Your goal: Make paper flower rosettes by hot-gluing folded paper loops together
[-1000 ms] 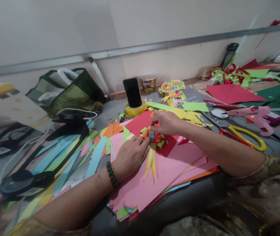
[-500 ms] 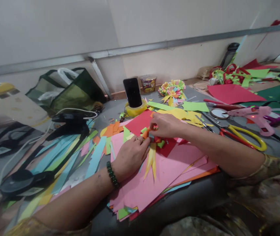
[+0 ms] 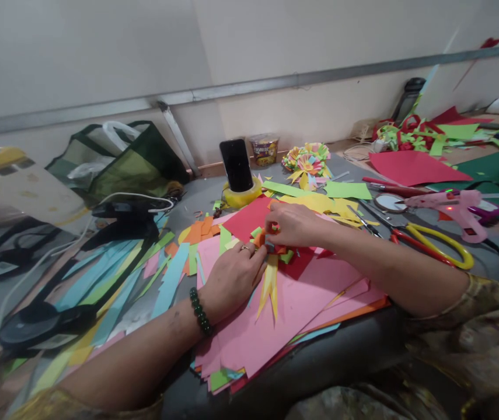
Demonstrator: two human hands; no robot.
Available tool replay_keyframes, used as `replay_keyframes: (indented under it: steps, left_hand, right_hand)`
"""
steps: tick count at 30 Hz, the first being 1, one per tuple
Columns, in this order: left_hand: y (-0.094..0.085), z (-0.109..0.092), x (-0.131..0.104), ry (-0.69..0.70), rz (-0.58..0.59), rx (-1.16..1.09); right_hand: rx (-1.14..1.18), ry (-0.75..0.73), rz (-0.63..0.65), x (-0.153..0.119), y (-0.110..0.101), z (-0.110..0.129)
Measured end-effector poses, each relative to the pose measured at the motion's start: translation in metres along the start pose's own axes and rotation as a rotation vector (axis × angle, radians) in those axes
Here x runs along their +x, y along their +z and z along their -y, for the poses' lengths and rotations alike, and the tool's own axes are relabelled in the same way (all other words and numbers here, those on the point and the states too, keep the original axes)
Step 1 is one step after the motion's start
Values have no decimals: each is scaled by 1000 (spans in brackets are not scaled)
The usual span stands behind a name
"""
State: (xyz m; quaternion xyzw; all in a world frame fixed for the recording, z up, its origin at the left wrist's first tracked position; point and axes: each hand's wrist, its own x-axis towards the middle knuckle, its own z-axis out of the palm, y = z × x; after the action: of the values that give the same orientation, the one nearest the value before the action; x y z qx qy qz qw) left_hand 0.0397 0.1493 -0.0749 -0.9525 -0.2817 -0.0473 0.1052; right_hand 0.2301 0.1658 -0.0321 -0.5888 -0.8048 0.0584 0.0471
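A small paper decoration [image 3: 288,255] with orange, red and green pieces lies on a stack of pink paper [image 3: 293,309]. Two pointed yellow paper tails [image 3: 269,286] hang from it toward me. At its left edge, my left hand [image 3: 234,280] is closed, fingers bent together on the decoration and holding it against the stack. Over its top, my right hand [image 3: 295,226] pinches a small orange paper piece, partly covered by the fingers. The two hands' fingertips almost meet, hiding much of the decoration. Behind them lies a red sheet [image 3: 249,220].
A phone [image 3: 236,165] leans upright in a yellow tape roll [image 3: 243,195]. To the right are scissors [image 3: 444,245], a pink glue gun [image 3: 459,210] and a finished-looking paper flower cluster [image 3: 306,160]. Coloured strips [image 3: 100,280] and black headgear [image 3: 48,324] lie left.
My right hand's fingers have shifted slightly left and curled a little over the decoration. My left hand stays in place.
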Motion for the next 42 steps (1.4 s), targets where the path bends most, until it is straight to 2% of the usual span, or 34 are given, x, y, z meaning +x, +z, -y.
replay_keyframes:
  steps: [5,16,26,42]
  left_hand:
    - [1,0,0,-3,9,-3]
    - [0,0,1,1,14,7]
    - [2,0,-1,-20,-4,-24]
    - [-2,-2,2,-16,48,24]
  right_hand:
    - [-4,8,-75,1,0,-6]
    - [-32,-25,-11,-1,2,-1]
    - [28,21,87,2,1,0]
    - [-17,20,59,3,2,5]
